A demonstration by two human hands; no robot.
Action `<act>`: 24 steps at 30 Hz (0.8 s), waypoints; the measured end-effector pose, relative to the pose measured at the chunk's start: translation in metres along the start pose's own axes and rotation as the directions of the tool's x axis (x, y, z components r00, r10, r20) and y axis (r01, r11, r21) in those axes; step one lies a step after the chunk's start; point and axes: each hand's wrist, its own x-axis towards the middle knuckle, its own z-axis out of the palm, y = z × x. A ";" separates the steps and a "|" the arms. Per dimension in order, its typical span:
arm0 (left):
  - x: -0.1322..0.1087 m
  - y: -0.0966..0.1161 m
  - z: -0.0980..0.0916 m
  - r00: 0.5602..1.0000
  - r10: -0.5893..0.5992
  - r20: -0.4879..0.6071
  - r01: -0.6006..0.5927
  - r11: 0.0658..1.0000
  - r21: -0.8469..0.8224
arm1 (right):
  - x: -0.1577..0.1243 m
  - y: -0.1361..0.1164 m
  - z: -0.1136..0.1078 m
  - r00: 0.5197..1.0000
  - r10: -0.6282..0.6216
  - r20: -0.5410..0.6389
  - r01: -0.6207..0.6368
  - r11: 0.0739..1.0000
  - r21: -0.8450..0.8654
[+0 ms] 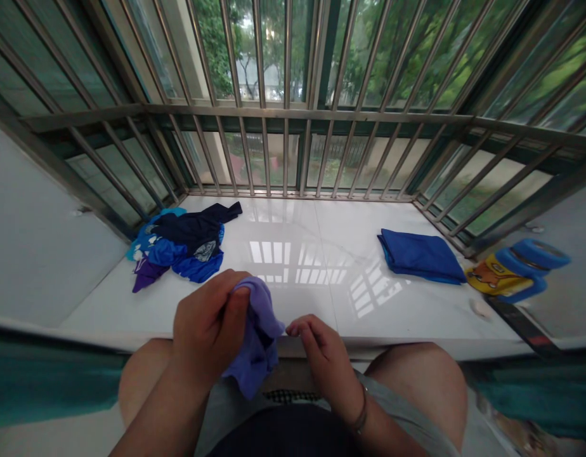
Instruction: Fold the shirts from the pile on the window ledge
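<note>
A crumpled light purple cloth (255, 343) hangs from my left hand (210, 324), whose thumb and fingers are closed on its upper part. My right hand (321, 358) is on the other side of it, fingers curled in a pinch. One edge of the cloth is drawn to a point at these right fingertips; the exact contact is too small to see clearly. Both hands are above my lap, at the near edge of the white ledge (297, 298). Beyond my left hand lies a loose heap of dark and blue clothes (193, 238).
On the right of the ledge is a folded blue cloth (421, 255). Beside it stands a blue and yellow bottle (512, 270) with a handle, near a dark flat strip (526, 327). Metal window bars (286, 152) enclose the ledge. Teal curtains (50, 381) hang at both sides.
</note>
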 end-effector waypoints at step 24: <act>0.006 -0.021 -0.027 0.993 -0.075 0.091 0.048 0.961 0.274 | -0.015 0.009 -0.081 0.980 0.053 -0.192 -0.083 0.985 -0.153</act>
